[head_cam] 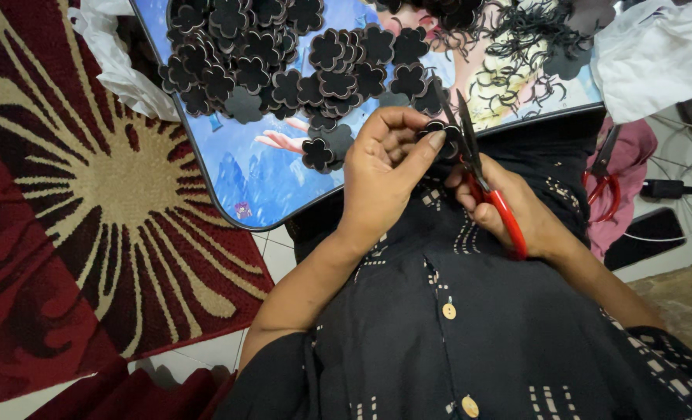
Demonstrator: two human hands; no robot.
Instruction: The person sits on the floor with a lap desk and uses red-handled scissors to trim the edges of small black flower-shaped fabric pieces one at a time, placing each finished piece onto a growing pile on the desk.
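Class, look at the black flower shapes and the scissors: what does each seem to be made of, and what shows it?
Black flower shapes: probably foam or felt sheet, matte, thick flat edges, no shine. Scissors in the right hand: dark metal blades, glossy red handles, likely plastic.

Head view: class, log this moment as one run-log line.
left hand: holds black flower cutout | right hand: red-handled scissors trimming it | tray: cut flowers piled

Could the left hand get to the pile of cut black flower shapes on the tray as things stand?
Probably yes: the left hand sits just below the flower pile, nothing between them. But its fingers already pinch a black piece.
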